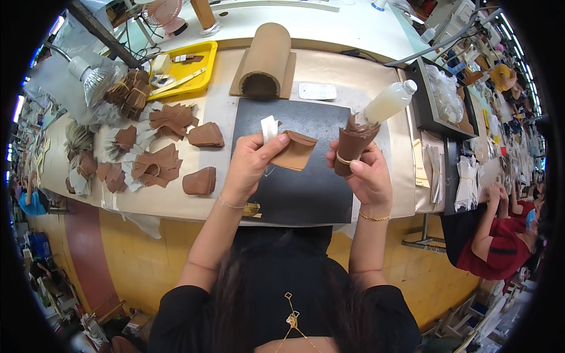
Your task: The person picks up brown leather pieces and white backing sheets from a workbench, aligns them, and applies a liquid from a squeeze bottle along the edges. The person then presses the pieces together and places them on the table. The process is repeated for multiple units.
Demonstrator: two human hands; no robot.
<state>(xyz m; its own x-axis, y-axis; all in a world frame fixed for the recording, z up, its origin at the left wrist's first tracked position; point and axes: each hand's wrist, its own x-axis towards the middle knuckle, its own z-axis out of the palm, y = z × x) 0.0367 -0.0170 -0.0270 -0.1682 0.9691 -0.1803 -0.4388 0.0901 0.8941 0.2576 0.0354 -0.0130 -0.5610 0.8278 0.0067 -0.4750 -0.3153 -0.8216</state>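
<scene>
My left hand [254, 157] pinches a few brown leather pieces [294, 154] with a tan side showing. A short white strip [269, 127] sticks up from the same grip. My right hand [368, 176] is closed round a rolled bundle of brown leather pieces [355, 143], held by a pale band, its ragged ends pointing up. Both hands are raised over a black mat [294, 200]. To the left of the mat lie two small stacks of brown leather pieces [205, 136] and several looser heaps of brown pieces [158, 166].
A half-round brown form [271, 47] stands behind the mat, with a white card [317, 91] beside it. At the right are a cloudy plastic bottle [389, 101] and a black box [421, 94] with plastic bags. A yellow tray [207, 56] sits back left. Another person [500, 247] works at far right.
</scene>
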